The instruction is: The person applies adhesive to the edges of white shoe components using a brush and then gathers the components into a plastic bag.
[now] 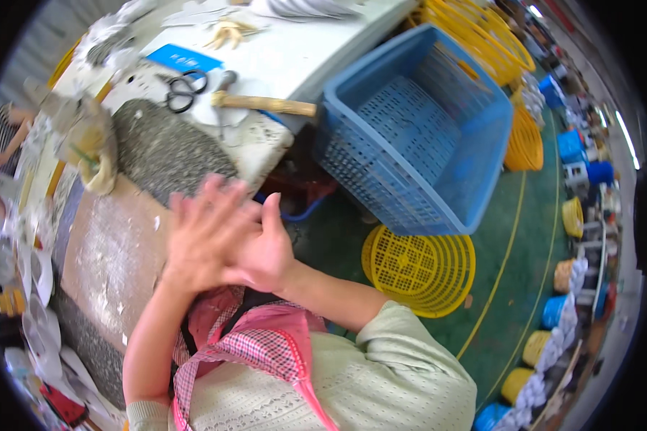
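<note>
My left hand [205,241] lies across my right hand [272,248], the two touching palm to palm. Fingers on both are stretched out, and the left ones are slightly smeared by motion. Neither hand holds a thing that I can see. Just to the left is a tan board [115,251] dusted with white powder and scraps. Beyond the hands a speckled grey stone slab [169,144] rests at the table's edge. A hammer [266,105] with a wooden handle and black-handled scissors [185,91] lie on the white table [273,61].
A large blue plastic crate [410,158] stands tilted at the right, above a round yellow basket [420,269] on the green floor. More yellow baskets [482,32] stand behind. A clear bag [90,140] hangs at the left. Another person [8,136] shows at the far left.
</note>
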{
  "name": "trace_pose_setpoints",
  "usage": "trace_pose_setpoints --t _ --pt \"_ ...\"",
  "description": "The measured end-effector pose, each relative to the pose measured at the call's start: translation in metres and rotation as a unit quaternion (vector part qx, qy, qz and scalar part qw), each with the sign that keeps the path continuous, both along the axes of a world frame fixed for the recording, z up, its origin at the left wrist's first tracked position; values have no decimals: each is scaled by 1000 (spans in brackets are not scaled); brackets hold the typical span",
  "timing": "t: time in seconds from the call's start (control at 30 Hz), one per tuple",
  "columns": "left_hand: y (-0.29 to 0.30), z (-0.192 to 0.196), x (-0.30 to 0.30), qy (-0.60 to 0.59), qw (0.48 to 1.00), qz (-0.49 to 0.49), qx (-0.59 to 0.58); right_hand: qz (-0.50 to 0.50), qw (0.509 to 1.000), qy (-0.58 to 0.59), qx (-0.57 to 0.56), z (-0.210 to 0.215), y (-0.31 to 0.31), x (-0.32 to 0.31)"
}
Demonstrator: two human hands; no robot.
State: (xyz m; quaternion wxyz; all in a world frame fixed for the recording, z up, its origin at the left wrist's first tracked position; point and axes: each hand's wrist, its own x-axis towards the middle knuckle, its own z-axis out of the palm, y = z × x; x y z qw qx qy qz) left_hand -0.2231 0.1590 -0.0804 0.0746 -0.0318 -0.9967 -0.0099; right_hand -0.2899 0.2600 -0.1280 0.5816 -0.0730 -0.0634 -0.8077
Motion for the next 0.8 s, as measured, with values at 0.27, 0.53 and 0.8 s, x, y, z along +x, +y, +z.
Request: trace_pose_setpoints --t 0.27,0.53,0.8 --pt "-69 -3 37 241 927 188 216 -457 463 664 369 20 116 -91" --pt "-36 -8 62 114 963 138 199 -363 444 653 495 -23 116 -81" --pt "-36 -21 202 190 931 300 84 -371 247 884 140 -16 -19 -2"
